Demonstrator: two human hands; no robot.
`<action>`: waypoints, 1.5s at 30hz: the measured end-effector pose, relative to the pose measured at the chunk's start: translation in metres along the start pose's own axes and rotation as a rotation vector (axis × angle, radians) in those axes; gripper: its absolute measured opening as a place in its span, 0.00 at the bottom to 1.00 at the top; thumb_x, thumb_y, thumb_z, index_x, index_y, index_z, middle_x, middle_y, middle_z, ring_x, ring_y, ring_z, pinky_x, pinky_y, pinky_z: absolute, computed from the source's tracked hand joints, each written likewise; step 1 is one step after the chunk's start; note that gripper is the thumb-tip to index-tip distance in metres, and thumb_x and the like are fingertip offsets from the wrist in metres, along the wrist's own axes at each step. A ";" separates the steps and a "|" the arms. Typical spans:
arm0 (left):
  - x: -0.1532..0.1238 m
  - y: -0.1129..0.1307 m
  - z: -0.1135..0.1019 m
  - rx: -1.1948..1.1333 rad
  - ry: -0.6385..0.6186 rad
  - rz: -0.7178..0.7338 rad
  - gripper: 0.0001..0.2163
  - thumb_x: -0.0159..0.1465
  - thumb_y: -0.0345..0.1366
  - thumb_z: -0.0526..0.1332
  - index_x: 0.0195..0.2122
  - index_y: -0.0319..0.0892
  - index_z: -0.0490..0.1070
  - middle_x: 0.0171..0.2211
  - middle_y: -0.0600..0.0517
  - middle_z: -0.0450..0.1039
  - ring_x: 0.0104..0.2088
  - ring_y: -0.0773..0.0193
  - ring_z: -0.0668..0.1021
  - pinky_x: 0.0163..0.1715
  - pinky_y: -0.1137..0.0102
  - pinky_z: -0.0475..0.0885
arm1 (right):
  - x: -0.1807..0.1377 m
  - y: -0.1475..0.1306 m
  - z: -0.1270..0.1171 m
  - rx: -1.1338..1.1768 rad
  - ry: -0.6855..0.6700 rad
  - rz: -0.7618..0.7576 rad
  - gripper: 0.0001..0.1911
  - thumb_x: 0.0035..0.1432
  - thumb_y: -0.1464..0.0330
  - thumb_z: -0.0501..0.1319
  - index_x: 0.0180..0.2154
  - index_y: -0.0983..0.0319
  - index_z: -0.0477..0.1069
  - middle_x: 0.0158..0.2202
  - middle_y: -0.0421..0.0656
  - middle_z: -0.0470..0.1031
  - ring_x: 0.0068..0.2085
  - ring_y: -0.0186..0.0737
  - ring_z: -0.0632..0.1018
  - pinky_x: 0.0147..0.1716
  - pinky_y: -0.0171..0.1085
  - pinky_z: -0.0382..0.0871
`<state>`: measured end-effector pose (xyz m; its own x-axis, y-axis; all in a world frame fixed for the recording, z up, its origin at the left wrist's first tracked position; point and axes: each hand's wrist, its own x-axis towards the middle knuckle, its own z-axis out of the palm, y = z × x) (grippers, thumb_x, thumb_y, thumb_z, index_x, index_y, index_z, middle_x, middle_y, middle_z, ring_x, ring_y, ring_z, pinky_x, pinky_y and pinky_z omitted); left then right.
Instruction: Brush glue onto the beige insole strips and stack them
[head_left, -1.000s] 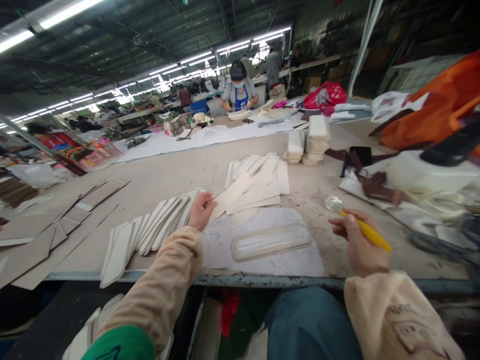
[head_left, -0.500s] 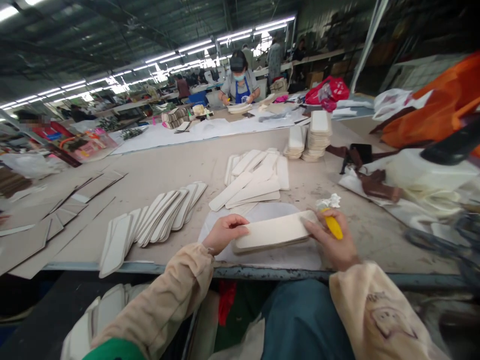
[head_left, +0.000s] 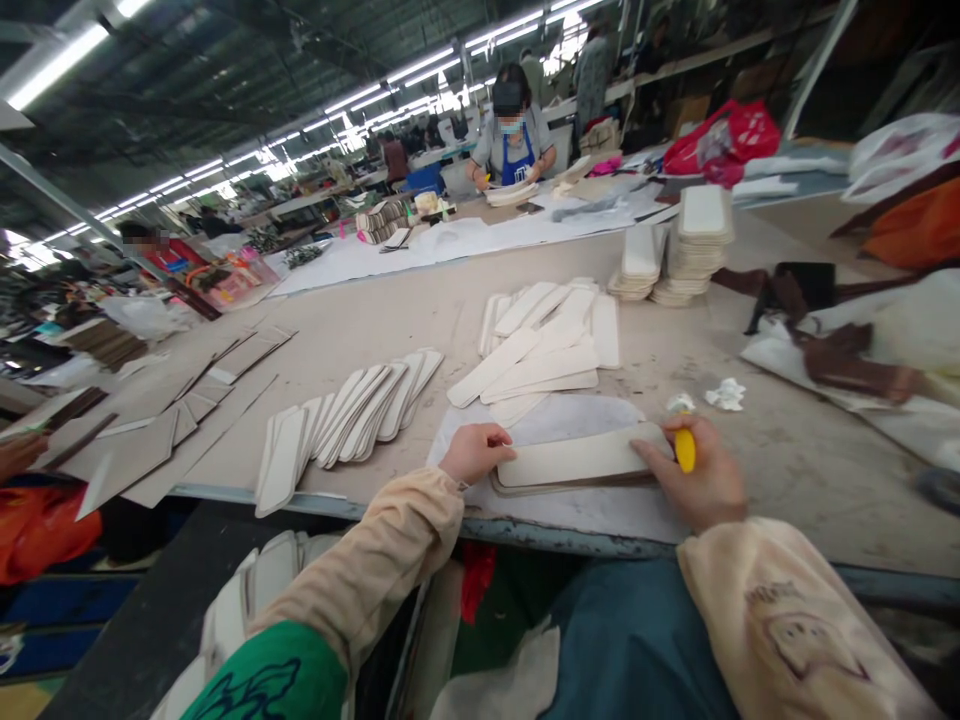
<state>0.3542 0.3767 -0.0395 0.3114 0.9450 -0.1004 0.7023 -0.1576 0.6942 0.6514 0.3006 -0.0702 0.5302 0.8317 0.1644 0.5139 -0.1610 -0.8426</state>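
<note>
On the worktable [head_left: 360,310], hands [head_left: 477,454] pinch a strip [head_left: 577,457], the right [head_left: 709,475] gripping a yellow handle [head_left: 685,450] too, sleeve lettering [head_left: 772,592] illegible.

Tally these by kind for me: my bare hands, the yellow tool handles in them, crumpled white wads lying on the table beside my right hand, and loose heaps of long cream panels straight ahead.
Bare hands, left hand and right hand: 2
Slim yellow tool handle: 1
Crumpled white wad: 1
Loose heap of long cream panels: 1
Total: 5
</note>
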 end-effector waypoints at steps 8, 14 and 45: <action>-0.002 0.000 0.000 0.096 -0.033 0.004 0.05 0.53 0.38 0.67 0.28 0.43 0.77 0.23 0.56 0.73 0.27 0.66 0.73 0.28 0.73 0.65 | 0.001 -0.004 0.003 -0.131 -0.053 0.011 0.21 0.43 0.52 0.66 0.37 0.55 0.68 0.33 0.42 0.74 0.29 0.45 0.73 0.31 0.42 0.65; -0.003 0.002 0.001 0.153 -0.045 0.010 0.04 0.54 0.36 0.67 0.28 0.43 0.76 0.25 0.56 0.74 0.29 0.65 0.74 0.30 0.72 0.65 | 0.002 0.000 0.005 -0.185 -0.068 -0.019 0.21 0.44 0.53 0.66 0.38 0.55 0.68 0.32 0.42 0.74 0.28 0.45 0.73 0.30 0.41 0.64; -0.002 0.007 -0.003 0.288 -0.123 0.064 0.03 0.59 0.34 0.64 0.30 0.42 0.76 0.30 0.53 0.76 0.33 0.64 0.75 0.34 0.72 0.64 | 0.003 0.015 0.009 -0.479 -0.077 -0.298 0.13 0.57 0.63 0.61 0.44 0.58 0.67 0.32 0.45 0.77 0.36 0.50 0.79 0.33 0.41 0.70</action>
<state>0.3566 0.3741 -0.0318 0.4233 0.8916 -0.1610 0.8260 -0.3068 0.4729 0.6548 0.3060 -0.0875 0.2739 0.9115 0.3070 0.8919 -0.1213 -0.4357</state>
